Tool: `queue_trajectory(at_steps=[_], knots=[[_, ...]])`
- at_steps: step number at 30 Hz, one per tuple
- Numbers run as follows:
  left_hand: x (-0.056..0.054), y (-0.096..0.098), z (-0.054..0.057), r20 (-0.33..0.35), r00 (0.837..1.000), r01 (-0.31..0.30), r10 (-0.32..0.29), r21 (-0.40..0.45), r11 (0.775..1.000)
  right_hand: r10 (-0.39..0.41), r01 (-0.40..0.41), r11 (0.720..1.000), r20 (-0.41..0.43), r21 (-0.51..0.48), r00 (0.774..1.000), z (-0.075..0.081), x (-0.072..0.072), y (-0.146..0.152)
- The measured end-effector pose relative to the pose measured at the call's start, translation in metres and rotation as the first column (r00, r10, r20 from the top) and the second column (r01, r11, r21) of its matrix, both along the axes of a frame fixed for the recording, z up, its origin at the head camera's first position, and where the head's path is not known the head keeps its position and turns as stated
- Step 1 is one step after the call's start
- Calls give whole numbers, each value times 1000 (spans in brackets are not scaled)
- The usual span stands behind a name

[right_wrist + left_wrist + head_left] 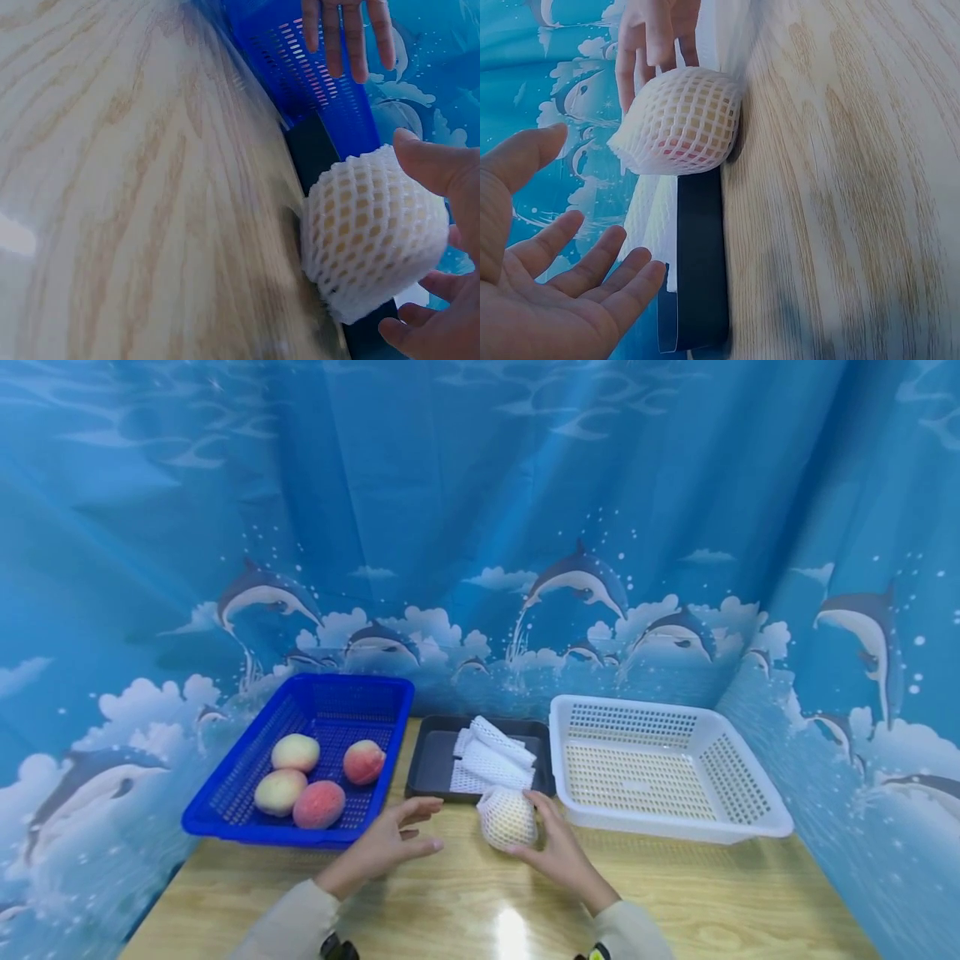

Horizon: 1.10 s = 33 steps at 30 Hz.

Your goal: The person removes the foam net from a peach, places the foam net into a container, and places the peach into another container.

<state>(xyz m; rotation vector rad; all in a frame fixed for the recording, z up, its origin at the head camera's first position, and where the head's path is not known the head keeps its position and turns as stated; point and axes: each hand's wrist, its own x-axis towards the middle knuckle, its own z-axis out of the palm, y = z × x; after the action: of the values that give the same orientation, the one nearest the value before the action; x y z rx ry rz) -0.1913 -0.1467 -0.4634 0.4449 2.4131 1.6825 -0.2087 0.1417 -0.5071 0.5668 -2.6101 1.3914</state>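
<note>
A peach in a white foam net (507, 818) sits on the table in front of the black tray; pale yellow and some red show through the mesh in the left wrist view. My right hand (558, 849) holds it from the right, with the thumb at its near side and the fingers at its far side. To the left of the peach, my left hand (390, 843) is held apart from it, fingers spread and palm turned inward. White foam nets (492, 756) lie flat in a loose pile on the black tray (431, 758).
On the left, a blue basket (300, 837) holds several uncovered peaches (318, 805). A white basket (675, 828) stands on the right, beside the tray. Behind the wooden table (442, 910) hangs a blue curtain (465, 527) printed with dolphins.
</note>
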Motion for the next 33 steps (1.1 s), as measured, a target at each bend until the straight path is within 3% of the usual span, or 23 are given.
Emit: queue_trajectory(at_steps=[21, 33], knots=[[2, 2, -4, 0, 1000, 16, -16, 8, 1000, -19, 23, 998, 87, -54, 996, -14, -15, -22], [2, 3, -3, -17, 1000, 23, -23, 12, 1000, -36, 37, 999, 51, -27, 998, -16, -18, -22]])
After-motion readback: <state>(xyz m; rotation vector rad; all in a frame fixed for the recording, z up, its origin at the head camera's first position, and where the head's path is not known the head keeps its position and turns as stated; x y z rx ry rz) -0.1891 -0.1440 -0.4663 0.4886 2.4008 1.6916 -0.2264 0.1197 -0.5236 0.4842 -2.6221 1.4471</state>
